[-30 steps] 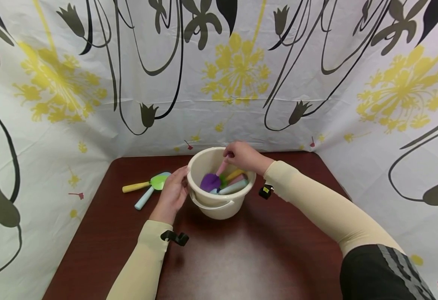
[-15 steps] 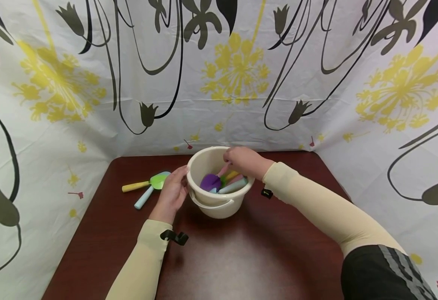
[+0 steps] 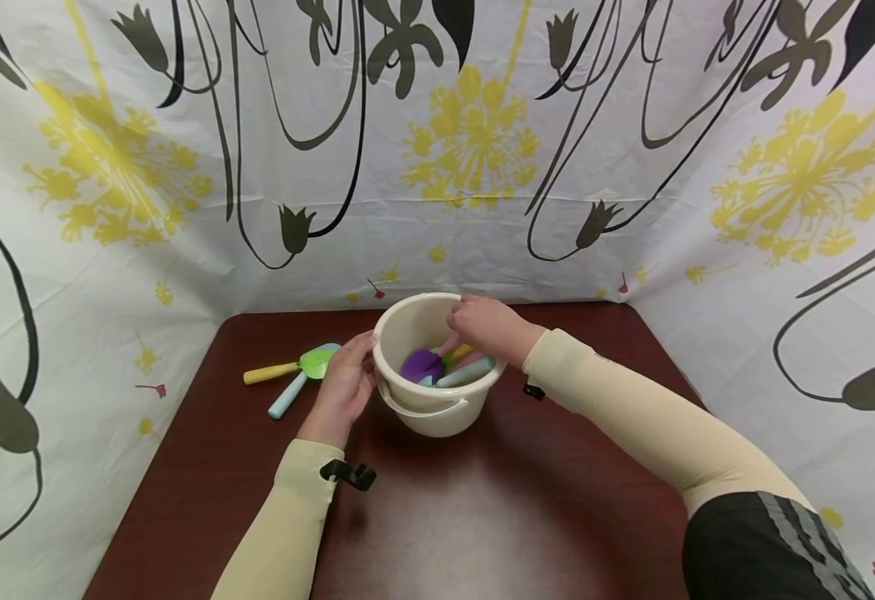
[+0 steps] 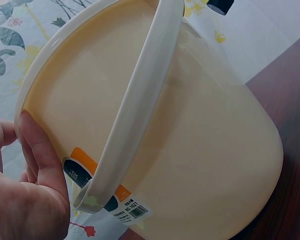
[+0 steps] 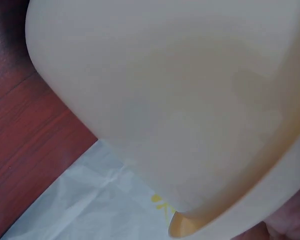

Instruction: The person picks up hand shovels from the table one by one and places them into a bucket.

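A cream plastic bucket [image 3: 400, 329] stands on the table, its carrying handle [image 3: 426, 414] hanging down at the front. My left hand [image 3: 343, 379] grips the bucket's left rim, fingers over the edge, as the left wrist view also shows. Over the bucket's right rim reaches my right hand [image 3: 492, 327], its curled fingers at the pink handle of a toy shovel with a purple blade [image 3: 421, 366]. The fingertips are hidden inside the bucket. Beside that shovel lie a light blue handle [image 3: 466, 372] and a yellow handle [image 3: 458, 353]. The right wrist view shows mostly the bucket's outer wall [image 5: 140, 100].
Left of the bucket, a shovel with a green blade [image 3: 317, 362] and yellow handle lies crossed over a light blue shovel [image 3: 287, 396]. The dark red-brown table [image 3: 437, 517] ends at a patterned white curtain [image 3: 475, 250] behind and on both sides.
My right hand has lowered toward the bucket, and the pink handle has tipped down with it, deeper inside. My left hand and the bucket have stayed nearly still.
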The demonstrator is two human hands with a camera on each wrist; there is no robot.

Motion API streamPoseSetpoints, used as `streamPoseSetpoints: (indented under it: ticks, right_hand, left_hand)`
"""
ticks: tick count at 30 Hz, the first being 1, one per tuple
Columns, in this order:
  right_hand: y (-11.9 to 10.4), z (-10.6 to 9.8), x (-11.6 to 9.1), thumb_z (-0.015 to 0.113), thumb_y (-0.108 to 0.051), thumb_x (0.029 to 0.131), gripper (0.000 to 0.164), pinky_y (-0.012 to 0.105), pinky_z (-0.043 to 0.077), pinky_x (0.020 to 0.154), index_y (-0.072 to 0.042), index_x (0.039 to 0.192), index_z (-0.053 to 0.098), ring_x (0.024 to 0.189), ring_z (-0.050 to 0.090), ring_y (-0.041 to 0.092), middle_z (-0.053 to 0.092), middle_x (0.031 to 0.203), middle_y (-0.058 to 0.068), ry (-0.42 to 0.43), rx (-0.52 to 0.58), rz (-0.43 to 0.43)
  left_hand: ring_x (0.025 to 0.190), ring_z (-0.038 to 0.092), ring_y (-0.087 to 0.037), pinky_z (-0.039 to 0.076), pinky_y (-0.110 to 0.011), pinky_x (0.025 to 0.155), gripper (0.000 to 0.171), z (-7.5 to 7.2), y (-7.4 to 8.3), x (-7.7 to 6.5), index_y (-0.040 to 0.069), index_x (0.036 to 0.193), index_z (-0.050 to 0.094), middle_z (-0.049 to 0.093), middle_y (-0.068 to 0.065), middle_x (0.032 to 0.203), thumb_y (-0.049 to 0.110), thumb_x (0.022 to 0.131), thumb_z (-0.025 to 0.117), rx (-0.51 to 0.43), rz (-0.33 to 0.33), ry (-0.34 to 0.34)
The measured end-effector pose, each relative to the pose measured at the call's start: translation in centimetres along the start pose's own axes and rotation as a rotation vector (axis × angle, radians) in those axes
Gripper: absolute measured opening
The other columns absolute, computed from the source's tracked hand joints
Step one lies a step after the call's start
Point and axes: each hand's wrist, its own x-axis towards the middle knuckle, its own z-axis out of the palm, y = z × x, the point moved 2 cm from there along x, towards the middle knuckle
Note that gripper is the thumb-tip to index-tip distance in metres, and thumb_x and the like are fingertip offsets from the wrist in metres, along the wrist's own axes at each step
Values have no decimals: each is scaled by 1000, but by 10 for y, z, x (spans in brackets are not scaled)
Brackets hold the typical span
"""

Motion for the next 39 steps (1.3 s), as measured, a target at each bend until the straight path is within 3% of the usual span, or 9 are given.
streamPoseSetpoints:
  ticks: [8, 13, 17, 21, 24, 27, 31, 35, 39]
  right_hand:
    - [1, -1, -3, 89, -23, 96, 20, 40, 53, 85, -5, 98, 79, 90, 60, 28, 70, 90, 6, 8, 21, -36]
    - [6, -5, -8, 85, -15, 99, 12, 41, 55, 85, -4, 101, 80, 92, 59, 27, 71, 95, 6, 90, 154, 8]
    - [17, -6, -18, 72, -7, 106, 7, 44, 57, 90, -5, 106, 79, 101, 62, 28, 74, 105, 7, 210, 280, 144]
    - [30, -1, -33, 72, -12, 108, 14, 50, 55, 99, -3, 115, 79, 111, 65, 32, 75, 113, 9, 321, 398, 282]
    - [35, 4, -47, 72, -16, 109, 19, 53, 57, 97, -2, 120, 78, 110, 68, 34, 74, 116, 13, 388, 529, 427]
    - [37, 11, -62, 67, -25, 112, 29, 53, 58, 94, -3, 129, 75, 109, 70, 33, 73, 123, 15, 401, 727, 590]
    - [33, 26, -75, 59, -38, 115, 43, 45, 60, 88, -6, 141, 68, 105, 70, 29, 72, 126, 15, 352, 1018, 763]
    - [21, 37, -76, 57, -37, 116, 44, 37, 61, 84, -5, 145, 66, 101, 70, 25, 71, 130, 16, 345, 1250, 858]
    - [12, 41, -76, 57, -31, 117, 43, 31, 60, 86, -2, 148, 65, 105, 68, 19, 69, 136, 17, 389, 1413, 894]
  left_hand:
    - [97, 65, -17, 55, -22, 77, 13, 0, -2, 0, 9, 117, 75, 72, -7, 111, 10, 112, 63, -6, -4, 1]
    - [99, 66, -17, 56, -22, 78, 13, 0, -2, 0, 9, 118, 75, 73, -7, 112, 10, 113, 63, -8, -8, 2]
    - [99, 67, -17, 56, -23, 79, 13, 1, -2, 0, 9, 118, 75, 73, -7, 112, 10, 113, 63, -7, -11, 3]
    - [98, 66, -16, 56, -23, 78, 13, 2, -1, 0, 8, 119, 75, 73, -8, 112, 10, 113, 63, -6, -13, 1]
    - [98, 66, -17, 56, -23, 78, 14, 2, -1, 0, 7, 121, 74, 73, -8, 112, 10, 113, 63, -5, -12, -3]
    - [100, 66, -18, 56, -23, 79, 16, 1, -1, 1, 6, 124, 73, 72, -9, 114, 10, 113, 63, -4, -11, -6]
    - [101, 66, -18, 57, -24, 81, 14, 0, -1, 2, 8, 121, 74, 72, -8, 115, 11, 113, 63, -7, -6, -11]
    - [99, 66, -18, 56, -24, 81, 11, -2, 0, 2, 9, 118, 74, 72, -6, 113, 12, 112, 64, -7, 0, -21]
    - [99, 66, -18, 56, -24, 80, 11, -3, -1, 2, 9, 118, 73, 72, -7, 113, 13, 112, 66, -3, -1, -27]
